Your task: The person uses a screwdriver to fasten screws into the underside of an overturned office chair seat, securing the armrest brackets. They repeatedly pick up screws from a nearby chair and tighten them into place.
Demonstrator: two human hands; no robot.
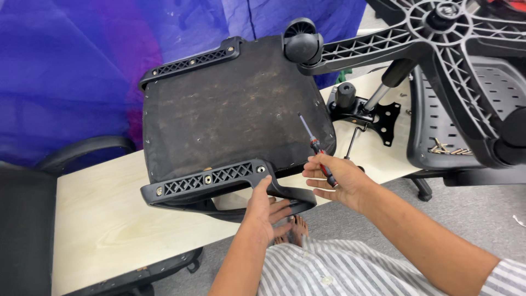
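Head view shows an upturned chair seat [235, 115] lying on a pale wooden desk [104, 219], with its underside facing up and its front part reaching over the near edge of the desk. The left hand [267, 211] holds the black armrest [219, 189] at this near edge, the thumb on top and the fingers curled under it. The right hand [335, 180] has its grip closed around the red and black handle of a screwdriver [315, 145]; the tip points up and away, over the right part of the seat. Near the far right corner of the desk lies a black metal mechanism plate [372, 112]. A black star base [438, 33] with casters hangs above it.
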